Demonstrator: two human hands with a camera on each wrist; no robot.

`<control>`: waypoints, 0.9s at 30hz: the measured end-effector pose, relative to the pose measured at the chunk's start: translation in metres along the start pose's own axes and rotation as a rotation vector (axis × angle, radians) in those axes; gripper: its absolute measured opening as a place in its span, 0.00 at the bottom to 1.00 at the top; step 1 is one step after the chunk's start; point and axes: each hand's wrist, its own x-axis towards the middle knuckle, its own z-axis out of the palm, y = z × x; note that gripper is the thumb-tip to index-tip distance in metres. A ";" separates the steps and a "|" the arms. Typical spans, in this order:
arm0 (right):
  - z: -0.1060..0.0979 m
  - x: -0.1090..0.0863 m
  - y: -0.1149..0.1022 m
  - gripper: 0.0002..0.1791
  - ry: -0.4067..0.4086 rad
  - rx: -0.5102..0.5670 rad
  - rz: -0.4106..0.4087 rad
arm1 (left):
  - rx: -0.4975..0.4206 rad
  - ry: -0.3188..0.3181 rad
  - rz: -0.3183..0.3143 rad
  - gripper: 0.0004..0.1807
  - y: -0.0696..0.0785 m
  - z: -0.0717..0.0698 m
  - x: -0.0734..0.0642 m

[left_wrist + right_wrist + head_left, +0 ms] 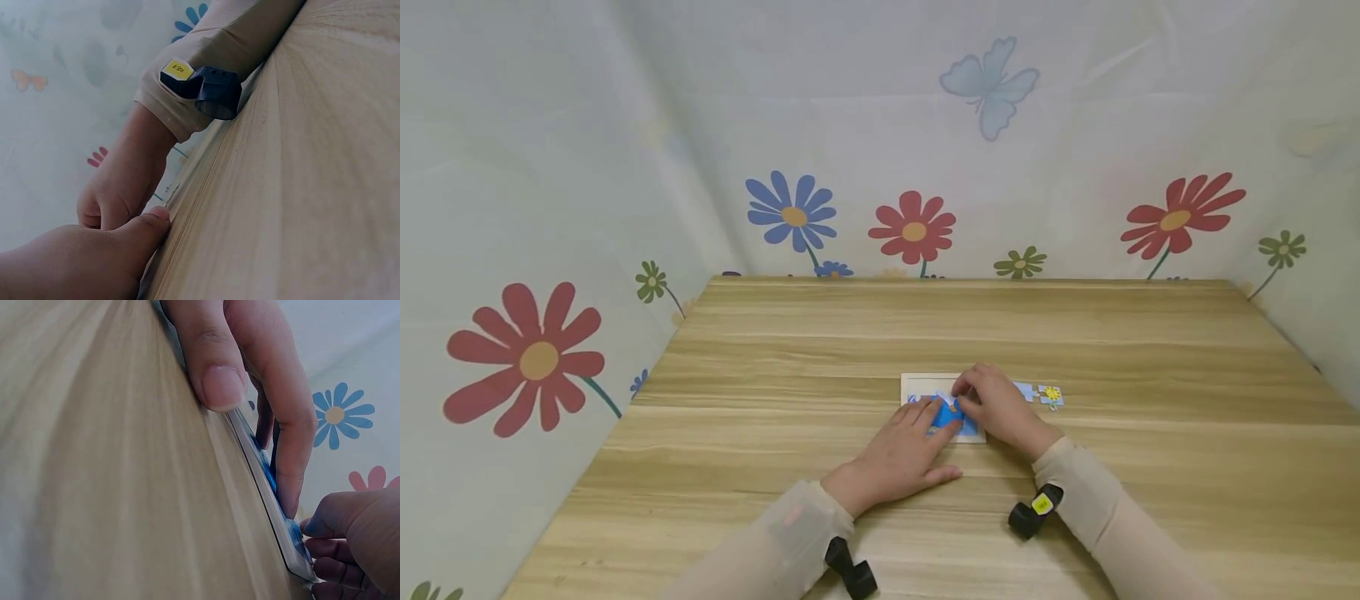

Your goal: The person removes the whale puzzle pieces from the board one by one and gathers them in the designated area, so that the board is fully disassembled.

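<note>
A jigsaw puzzle [951, 414] with blue pieces lies in a pale shallow tray [905, 385] on the table. My left hand [898, 454] rests over the tray's left part, fingers fairly straight on the blue pieces and thumb out at the side. From the right, my right hand [998, 408] reaches in with curled fingers, thumb and forefinger pinching a puzzle piece at the tray. That piece is mostly hidden by the fingers. In the right wrist view, left fingertips [289, 503] press on the puzzle close to the right thumb [325, 515].
Loose puzzle pieces [1051, 395], one with a yellow sun-like shape, lie right of the tray, partly behind the right hand. The wooden table [775, 350] reaches back to a flower-printed curtain [850, 100]. A black camera [1030, 512] sits on each wrist.
</note>
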 end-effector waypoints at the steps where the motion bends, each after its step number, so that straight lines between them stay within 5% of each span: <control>1: 0.000 0.000 0.000 0.04 0.000 0.002 0.001 | 0.000 0.001 0.000 0.37 0.000 0.000 0.000; 27: -0.002 0.000 0.000 0.03 0.036 0.048 0.013 | 0.014 0.013 0.002 0.36 0.000 0.000 -0.001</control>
